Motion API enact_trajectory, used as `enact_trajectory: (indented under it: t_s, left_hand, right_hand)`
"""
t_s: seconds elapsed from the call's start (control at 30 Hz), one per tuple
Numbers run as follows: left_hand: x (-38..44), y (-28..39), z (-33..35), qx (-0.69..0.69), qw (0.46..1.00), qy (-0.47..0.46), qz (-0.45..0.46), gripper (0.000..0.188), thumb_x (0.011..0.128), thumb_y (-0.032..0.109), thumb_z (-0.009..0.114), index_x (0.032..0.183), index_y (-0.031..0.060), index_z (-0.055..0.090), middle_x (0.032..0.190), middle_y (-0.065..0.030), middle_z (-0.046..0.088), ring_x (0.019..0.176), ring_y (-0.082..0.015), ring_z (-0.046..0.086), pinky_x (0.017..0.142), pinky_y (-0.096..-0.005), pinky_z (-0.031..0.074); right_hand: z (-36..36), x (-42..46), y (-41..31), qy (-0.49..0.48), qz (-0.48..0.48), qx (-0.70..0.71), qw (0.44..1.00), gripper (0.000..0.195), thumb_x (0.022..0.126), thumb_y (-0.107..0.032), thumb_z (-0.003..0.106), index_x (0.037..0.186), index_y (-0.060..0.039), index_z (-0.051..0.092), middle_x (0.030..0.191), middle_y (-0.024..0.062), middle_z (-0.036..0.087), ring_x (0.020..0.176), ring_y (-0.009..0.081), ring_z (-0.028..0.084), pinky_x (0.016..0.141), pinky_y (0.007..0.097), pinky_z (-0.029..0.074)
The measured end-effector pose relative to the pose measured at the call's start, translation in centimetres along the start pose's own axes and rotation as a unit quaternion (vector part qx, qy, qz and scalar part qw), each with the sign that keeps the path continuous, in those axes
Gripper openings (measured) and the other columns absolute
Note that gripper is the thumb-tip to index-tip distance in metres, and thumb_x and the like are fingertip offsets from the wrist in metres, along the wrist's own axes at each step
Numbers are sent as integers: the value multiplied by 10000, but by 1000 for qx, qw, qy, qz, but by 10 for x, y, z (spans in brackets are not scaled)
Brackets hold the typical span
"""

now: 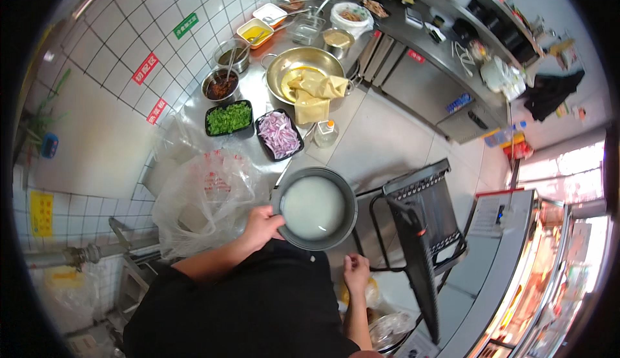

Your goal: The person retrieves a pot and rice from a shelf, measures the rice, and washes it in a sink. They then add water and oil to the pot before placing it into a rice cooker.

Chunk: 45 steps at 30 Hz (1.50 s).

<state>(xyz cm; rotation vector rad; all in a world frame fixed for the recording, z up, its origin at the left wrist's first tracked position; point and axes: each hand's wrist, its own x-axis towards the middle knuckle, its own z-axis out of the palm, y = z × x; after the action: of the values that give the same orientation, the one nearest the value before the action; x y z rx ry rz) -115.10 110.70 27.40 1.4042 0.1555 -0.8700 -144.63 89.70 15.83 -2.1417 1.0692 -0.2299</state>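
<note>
My left hand point(264, 227) grips the near left rim of a round dark grey pot point(352, 217), which holds cloudy whitish liquid point(314, 207). Lower right, my right hand point(356, 270) hangs beside my black clothing, its fingers curled; whether anything is in it I cannot tell. Beyond the pot, a black tray of sliced red onion point(279, 135) and a black tray of chopped green herbs point(229, 118) stand on the steel counter point(261, 101). A large steel basin point(283, 62) behind them holds some yellow oil, with folded tan cloth point(314, 107) draped over its near rim.
Left of the pot lies a clear plastic bag point(208, 198). A bottle with an orange cap point(326, 134) stands near the basin. Farther back are a pot of dark red sauce point(221, 85) and a tray of yellow oil point(254, 33). A black chair point(421, 203) is on the right, near a display cabinet point(503, 271).
</note>
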Motion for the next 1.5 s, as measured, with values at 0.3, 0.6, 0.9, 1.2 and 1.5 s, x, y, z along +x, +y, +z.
enact_trajectory:
  t_s: [0.3, 0.6, 0.9, 1.2, 1.5]
  left_hand:
    - [34, 59, -23, -103, 979, 174, 24, 171, 902, -3, 571, 1026, -61, 672, 916, -141, 720, 765, -251, 758, 602, -388, 667]
    - [101, 106, -51, -223, 936, 268, 53, 159, 903, -19, 558, 995, -74, 676, 920, -155, 722, 782, -265, 764, 657, -402, 682]
    - [200, 151, -77, -258, 910, 317, 77, 144, 928, -11, 555, 1028, -28, 657, 913, -110, 728, 748, -190, 751, 638, -346, 672]
    - [291, 225, -70, -268, 882, 383, 68, 125, 938, -23, 574, 1030, -13, 657, 899, -101, 727, 715, -175, 736, 625, -322, 663]
    - [357, 274, -75, -263, 874, 399, 87, 147, 937, -36, 571, 1052, -47, 661, 960, -121, 728, 751, -183, 737, 630, -333, 666]
  right_hand:
    - [31, 224, -199, -41, -173, 91, 980, 141, 934, -166, 756, 963, -29, 739, 876, 146, 697, 730, 263, 691, 693, 379, 560]
    - [95, 460, -351, -116, -261, -19, 958, 308, 923, -297, 784, 1068, -25, 788, 905, 131, 772, 780, 195, 716, 757, 325, 568]
    - [261, 653, -530, -315, -87, 159, 932, 405, 922, -287, 784, 1128, 58, 729, 920, 127, 744, 713, 181, 654, 630, 339, 537]
    - [415, 777, -574, -324, 126, 346, 871, 216, 982, -138, 725, 1024, 54, 635, 806, 112, 650, 602, 154, 588, 463, 282, 481]
    - [474, 812, -596, -109, -220, 247, 937, 289, 932, -271, 732, 991, 11, 707, 847, 138, 739, 701, 265, 700, 664, 419, 555]
